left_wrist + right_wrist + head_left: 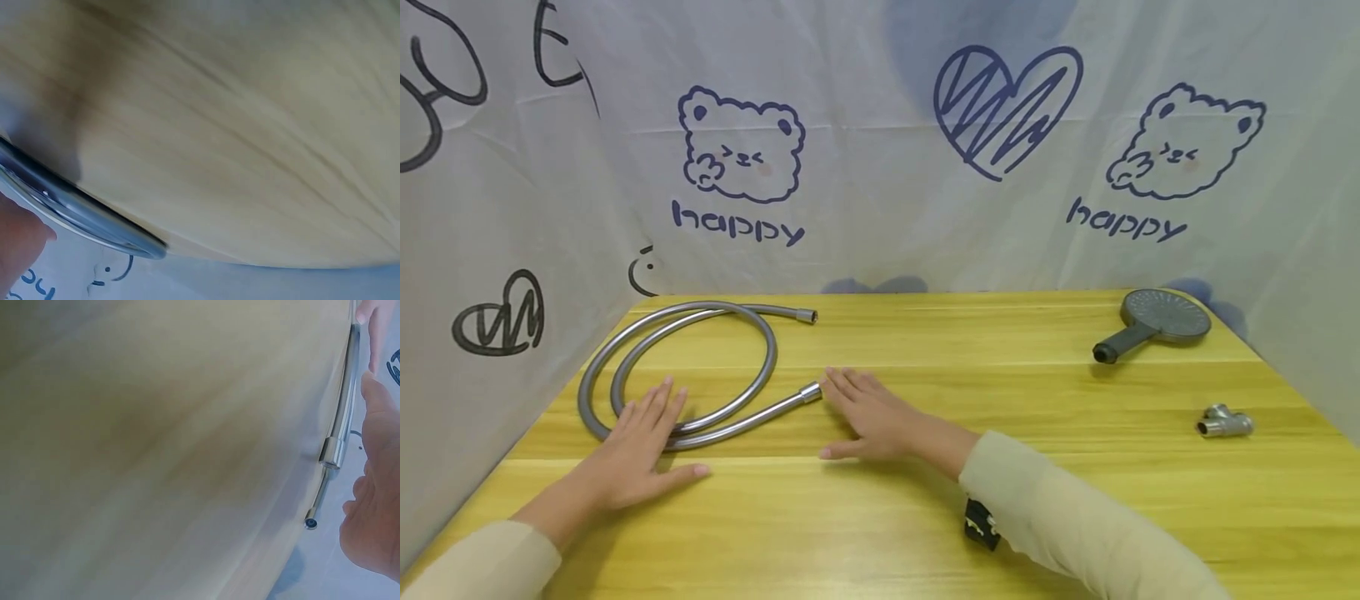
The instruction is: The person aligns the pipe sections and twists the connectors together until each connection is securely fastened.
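Note:
A coiled grey metal shower hose (771,410) lies on the left half of the table. My left hand (638,457) is held palm down with straight fingers, overlapping the near side of the coil in the head view. The right hand (876,418) has its fingers extended too, with the fingertips right at the hose's near end nut (810,392). Both hose ends show in the right wrist view, the nearer nut (332,453) beside the right hand (378,481). Neither hand grips anything. In the left wrist view, part of the hose (87,212) runs past the left fingers.
Toward the back right lies a grey shower head (1165,317), its handle pointing at the near left. A small metal T-shaped fitting (1225,422) sits nearer on the right. White cloth walls (872,167) with drawings enclose the wooden table (925,367) at the back and sides.

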The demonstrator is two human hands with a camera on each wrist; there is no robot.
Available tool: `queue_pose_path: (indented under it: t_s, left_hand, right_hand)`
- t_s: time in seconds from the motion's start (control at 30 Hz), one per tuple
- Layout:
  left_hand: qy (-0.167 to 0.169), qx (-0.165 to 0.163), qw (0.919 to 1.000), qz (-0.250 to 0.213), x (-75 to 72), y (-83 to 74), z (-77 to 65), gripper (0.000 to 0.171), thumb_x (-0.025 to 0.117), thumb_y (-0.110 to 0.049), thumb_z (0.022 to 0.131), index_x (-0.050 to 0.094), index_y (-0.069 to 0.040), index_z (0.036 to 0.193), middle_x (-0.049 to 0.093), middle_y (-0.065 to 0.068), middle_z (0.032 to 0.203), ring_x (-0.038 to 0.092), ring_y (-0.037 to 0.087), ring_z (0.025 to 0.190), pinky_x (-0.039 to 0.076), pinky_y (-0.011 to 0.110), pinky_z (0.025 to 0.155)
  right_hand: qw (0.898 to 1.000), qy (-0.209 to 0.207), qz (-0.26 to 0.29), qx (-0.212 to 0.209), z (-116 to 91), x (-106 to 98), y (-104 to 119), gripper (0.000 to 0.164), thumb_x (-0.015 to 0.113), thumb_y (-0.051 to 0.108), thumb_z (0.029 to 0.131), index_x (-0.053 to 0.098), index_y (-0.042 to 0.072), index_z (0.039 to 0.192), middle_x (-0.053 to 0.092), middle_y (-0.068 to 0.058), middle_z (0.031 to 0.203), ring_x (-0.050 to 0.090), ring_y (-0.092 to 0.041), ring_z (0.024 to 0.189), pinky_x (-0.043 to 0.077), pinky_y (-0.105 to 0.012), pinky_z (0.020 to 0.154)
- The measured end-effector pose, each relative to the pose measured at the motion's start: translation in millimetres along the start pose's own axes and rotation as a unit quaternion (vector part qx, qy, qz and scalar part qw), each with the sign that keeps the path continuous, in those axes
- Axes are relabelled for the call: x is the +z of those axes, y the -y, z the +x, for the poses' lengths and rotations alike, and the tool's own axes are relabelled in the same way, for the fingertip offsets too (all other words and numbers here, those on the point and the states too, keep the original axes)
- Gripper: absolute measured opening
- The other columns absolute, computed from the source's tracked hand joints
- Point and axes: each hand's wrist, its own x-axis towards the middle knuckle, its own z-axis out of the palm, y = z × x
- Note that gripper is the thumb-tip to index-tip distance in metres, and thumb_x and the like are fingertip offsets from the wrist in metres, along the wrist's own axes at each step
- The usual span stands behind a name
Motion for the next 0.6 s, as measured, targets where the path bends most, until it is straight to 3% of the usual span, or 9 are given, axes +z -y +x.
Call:
queue_pose_path:
  t_s: [0.43,0.6]
  left_hand:
    - [0.014,-0.011,0.9998,-0.004,-6.1,19.3,0.6,0.103,0.061,-0.052,0.082,0.002,0.002,0.147,-0.006,0.028,0.152,0.002,0.052,0.136,-0.003,0.064,0.108]
    - [0.017,-0.027,0.9995,-0.005,-7.5,25.9,2.7,0.101,0.059,-0.051,0.083,0.005,0.006,0.146,-0.006,0.032,0.15,0.002,0.055,0.135,0.0,0.067,0.106]
  right_hand:
    - [1.0,-0.006,-0.012,-0.015,15,1,8,0.088,0.044,0.058,0.09,0.003,0.008,0.149,0.001,-0.01,0.157,0.005,-0.028,0.144,0.007,-0.043,0.117]
    - [1.0,-0.013,-0.016,-0.011,25,4,11,0.085,0.042,0.057,0.092,0.006,0.007,0.149,0.005,-0.011,0.156,0.008,-0.029,0.144,0.008,-0.042,0.117]
